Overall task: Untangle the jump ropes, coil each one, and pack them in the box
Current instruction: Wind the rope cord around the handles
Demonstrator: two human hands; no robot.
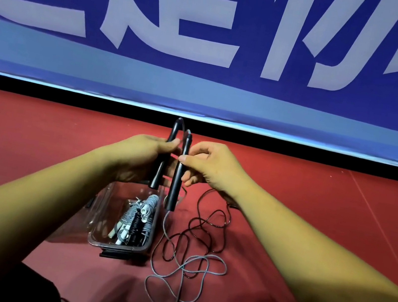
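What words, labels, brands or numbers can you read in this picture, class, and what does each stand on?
Blue banner: large white Chinese characters, cut off by the top edge of the frame; none can be read whole.
Clear box: no label or number legible.
Black handles: no brand or marking visible.

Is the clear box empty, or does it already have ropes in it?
Not empty: coiled grey and black ropes lie inside the clear box.
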